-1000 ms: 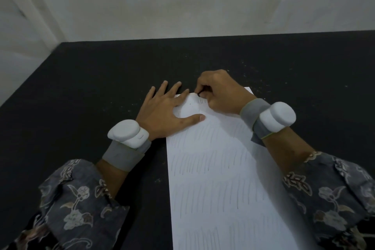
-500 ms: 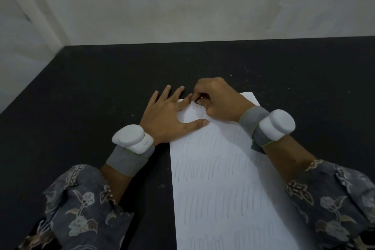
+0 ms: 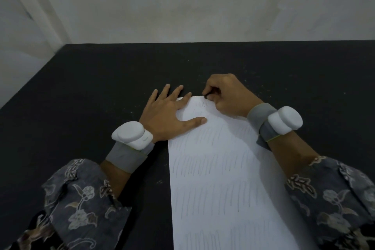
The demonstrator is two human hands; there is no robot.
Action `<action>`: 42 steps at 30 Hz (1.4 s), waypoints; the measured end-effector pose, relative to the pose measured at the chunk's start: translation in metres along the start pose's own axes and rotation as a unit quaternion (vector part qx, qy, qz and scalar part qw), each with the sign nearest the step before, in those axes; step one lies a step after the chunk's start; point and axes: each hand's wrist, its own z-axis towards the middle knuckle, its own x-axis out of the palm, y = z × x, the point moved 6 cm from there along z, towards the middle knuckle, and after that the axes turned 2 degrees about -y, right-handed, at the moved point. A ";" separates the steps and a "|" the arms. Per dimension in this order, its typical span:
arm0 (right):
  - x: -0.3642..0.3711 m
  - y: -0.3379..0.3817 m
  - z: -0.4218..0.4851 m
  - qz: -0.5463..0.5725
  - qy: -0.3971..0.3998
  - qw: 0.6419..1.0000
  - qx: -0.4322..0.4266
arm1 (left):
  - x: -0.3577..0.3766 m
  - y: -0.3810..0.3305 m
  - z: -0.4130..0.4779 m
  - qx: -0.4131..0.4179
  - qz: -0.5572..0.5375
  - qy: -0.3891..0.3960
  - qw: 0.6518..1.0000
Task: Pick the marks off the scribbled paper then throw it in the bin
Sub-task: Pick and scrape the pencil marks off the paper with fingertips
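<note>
Seen from the head camera, a white pencil-scribbled paper sheet on a black tabletop is pinned flat by the splayed, empty left hand, likely steadying it, while a small dark eraser-like object is pinched at its far edge in the closed right hand.

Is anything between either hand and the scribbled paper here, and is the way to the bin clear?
Nothing is between them: the left hand lies flat on the scribbled paper at its far left corner, and the right hand pinches a small dark thing, too small to identify, at the far edge. No bin is in view, so that path cannot be judged.
</note>
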 end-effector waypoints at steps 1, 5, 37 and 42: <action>-0.002 -0.002 -0.001 -0.002 -0.006 1.000 0.006 | 0.000 0.000 0.000 0.000 0.001 -0.001 1.000; 0.008 0.019 -0.001 -0.008 -0.008 0.999 -0.053 | 0.000 -0.001 0.001 0.004 -0.005 -0.004 1.000; 0.002 0.014 -0.002 -0.003 -0.001 0.999 -0.032 | -0.003 -0.002 -0.002 -0.002 -0.005 0.001 1.000; 0.001 0.010 -0.001 -0.001 0.012 1.000 -0.025 | -0.003 -0.001 -0.002 -0.004 -0.011 0.004 1.000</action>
